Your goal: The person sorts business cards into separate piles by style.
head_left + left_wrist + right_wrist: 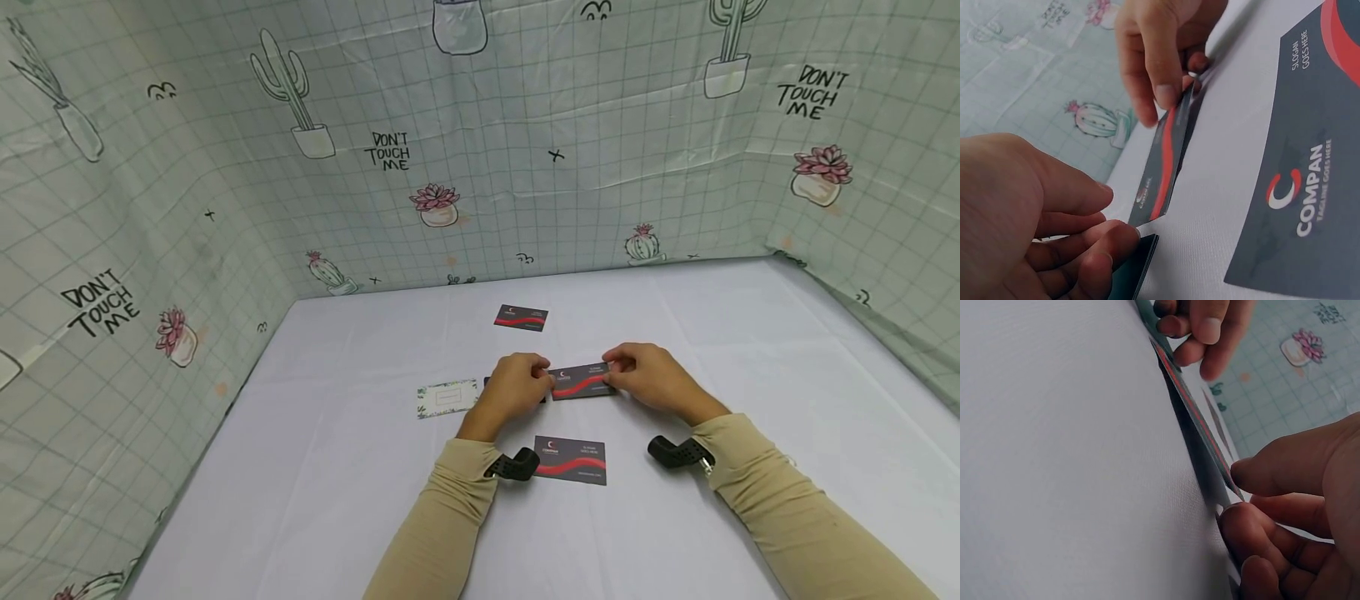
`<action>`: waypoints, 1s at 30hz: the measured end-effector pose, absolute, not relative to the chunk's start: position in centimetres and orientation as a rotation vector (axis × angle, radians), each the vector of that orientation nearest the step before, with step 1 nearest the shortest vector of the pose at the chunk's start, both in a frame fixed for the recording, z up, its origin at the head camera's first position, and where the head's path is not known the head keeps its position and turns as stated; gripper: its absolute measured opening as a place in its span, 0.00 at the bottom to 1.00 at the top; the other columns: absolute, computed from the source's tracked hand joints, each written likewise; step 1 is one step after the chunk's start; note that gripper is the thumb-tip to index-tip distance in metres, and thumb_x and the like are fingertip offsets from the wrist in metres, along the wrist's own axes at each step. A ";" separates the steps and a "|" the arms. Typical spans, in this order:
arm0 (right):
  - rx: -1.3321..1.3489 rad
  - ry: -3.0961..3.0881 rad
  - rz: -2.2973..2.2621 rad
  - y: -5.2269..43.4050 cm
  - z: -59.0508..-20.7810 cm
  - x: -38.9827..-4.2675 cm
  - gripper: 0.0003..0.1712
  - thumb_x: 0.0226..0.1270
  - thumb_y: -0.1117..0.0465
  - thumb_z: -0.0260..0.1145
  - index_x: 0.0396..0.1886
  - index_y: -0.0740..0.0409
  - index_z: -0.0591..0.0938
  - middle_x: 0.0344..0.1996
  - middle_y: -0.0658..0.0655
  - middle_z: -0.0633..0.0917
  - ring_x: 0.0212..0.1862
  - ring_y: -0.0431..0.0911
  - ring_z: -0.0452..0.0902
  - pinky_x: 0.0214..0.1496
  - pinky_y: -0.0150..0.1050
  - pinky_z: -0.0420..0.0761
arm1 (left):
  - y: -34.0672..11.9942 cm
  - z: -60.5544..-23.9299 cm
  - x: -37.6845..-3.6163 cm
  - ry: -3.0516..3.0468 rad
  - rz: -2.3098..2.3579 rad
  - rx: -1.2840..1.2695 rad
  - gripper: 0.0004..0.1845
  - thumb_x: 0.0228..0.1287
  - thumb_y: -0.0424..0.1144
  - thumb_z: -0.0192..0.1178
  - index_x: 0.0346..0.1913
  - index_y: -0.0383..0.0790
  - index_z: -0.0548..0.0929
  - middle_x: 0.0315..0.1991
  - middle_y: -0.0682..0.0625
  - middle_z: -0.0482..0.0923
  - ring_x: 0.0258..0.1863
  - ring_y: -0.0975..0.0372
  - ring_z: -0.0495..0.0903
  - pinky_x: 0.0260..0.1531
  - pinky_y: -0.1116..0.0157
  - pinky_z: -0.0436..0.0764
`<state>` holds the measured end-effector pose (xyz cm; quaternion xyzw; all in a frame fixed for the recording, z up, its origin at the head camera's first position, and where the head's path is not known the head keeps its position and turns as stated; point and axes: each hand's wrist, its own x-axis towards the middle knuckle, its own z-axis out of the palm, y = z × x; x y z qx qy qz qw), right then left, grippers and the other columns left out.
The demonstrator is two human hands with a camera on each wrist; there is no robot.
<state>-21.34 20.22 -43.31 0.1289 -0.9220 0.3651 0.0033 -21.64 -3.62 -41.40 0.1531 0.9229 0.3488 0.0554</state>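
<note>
A dark grey business card (578,382) with a red wave is held slightly off the table by my right hand (651,379), its thumb and fingers pinching the right end. My left hand (513,385) is at the card's left end, with fingertips at its corner; in the left wrist view the left thumb (1094,194) stands apart from the card. Beneath the left hand, a dark card (1138,269) lies mostly hidden. A white card with a leafy border (447,398) lies left of that hand.
Another grey and red card (570,460) lies nearer me, between the forearms. A similar card (521,317) lies farther back. The white cloth-covered table (360,483) meets a hanging grid-patterned cloth (510,225) printed with cacti, behind and at both sides.
</note>
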 end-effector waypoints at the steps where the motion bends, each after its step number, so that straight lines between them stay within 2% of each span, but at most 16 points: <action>1: 0.399 -2.891 1.149 20.2 -43.3 -21.4 0.18 0.63 0.64 0.67 0.51 0.67 0.84 0.32 0.53 0.82 0.35 0.46 0.74 0.39 0.41 0.72 | -3.6 -41.4 -21.6 2.798 1.065 0.462 0.16 0.69 0.38 0.63 0.55 0.36 0.85 0.35 0.54 0.81 0.34 0.65 0.75 0.37 0.67 0.75; 10: 0.343 -2.915 1.148 20.1 -43.1 -20.9 0.18 0.68 0.59 0.66 0.53 0.66 0.83 0.32 0.53 0.83 0.34 0.45 0.75 0.37 0.41 0.73 | -4.1 -41.5 -21.1 2.750 1.107 0.514 0.15 0.70 0.40 0.62 0.56 0.39 0.85 0.35 0.55 0.80 0.30 0.65 0.75 0.30 0.69 0.74; 16: 0.359 -2.917 1.175 20.2 -42.9 -20.2 0.17 0.71 0.58 0.64 0.52 0.65 0.83 0.31 0.52 0.84 0.30 0.43 0.78 0.35 0.41 0.73 | -5.4 -41.8 -20.6 2.709 1.139 0.616 0.15 0.70 0.42 0.62 0.55 0.41 0.85 0.34 0.57 0.79 0.32 0.66 0.74 0.32 0.68 0.73; 24: 0.427 -2.926 1.260 19.5 -42.7 -18.9 0.12 0.70 0.60 0.64 0.47 0.62 0.84 0.28 0.50 0.83 0.28 0.44 0.77 0.32 0.40 0.73 | -7.0 -41.6 -19.9 2.598 1.139 0.715 0.14 0.70 0.40 0.62 0.55 0.40 0.85 0.31 0.57 0.79 0.25 0.66 0.77 0.26 0.69 0.73; 30: 0.581 -2.964 1.295 18.9 -42.3 -18.2 0.09 0.65 0.62 0.68 0.43 0.59 0.83 0.25 0.49 0.79 0.29 0.44 0.75 0.31 0.36 0.72 | -7.9 -41.3 -19.4 2.496 1.059 0.738 0.11 0.66 0.41 0.66 0.49 0.44 0.86 0.27 0.56 0.79 0.23 0.66 0.76 0.26 0.69 0.72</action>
